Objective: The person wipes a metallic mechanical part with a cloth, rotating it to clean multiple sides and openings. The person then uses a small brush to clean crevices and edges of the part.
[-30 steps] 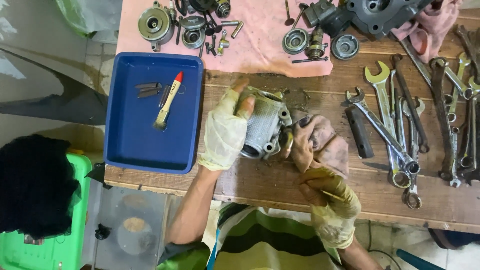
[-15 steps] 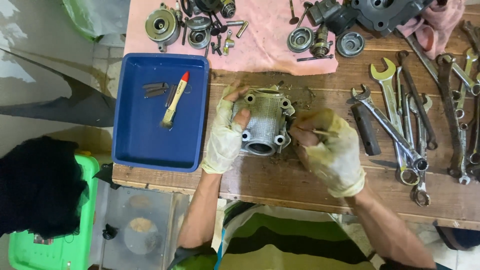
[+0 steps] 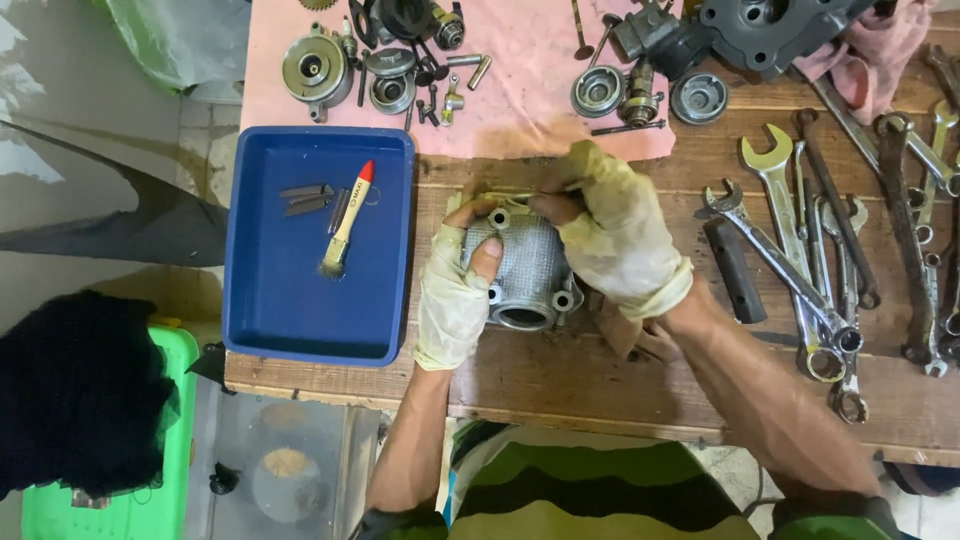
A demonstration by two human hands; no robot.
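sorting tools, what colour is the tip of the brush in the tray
Red, on the brush handle's tip, lying in the blue tray; head view.

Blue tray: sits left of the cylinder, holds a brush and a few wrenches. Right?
Not quite. The head view shows the blue tray left of the cylinder, with the brush in it, but what lies beside the brush is a few small dark metal pieces, not wrenches. The wrenches lie on the bench right of the cylinder.
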